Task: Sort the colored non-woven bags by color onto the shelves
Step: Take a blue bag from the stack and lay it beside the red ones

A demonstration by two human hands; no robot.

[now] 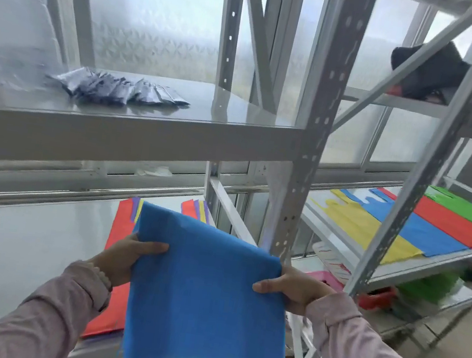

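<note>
Both hands, left [127, 254] and right [294, 291], grip shut on blue bag [206, 296], hiding most of red stack [116, 253].

Behind the thumbs of the left hand [130, 252] and right hand [289, 289], the other fingers are hidden by the blue bag [203, 292]. Beyond the left fingertips, that bag covers most of a mixed pile [122, 223], so its count cannot be told. Far above the right fingers, a dark bundle [428, 72] is blurred; the picture's edge cuts things beside it.
</note>
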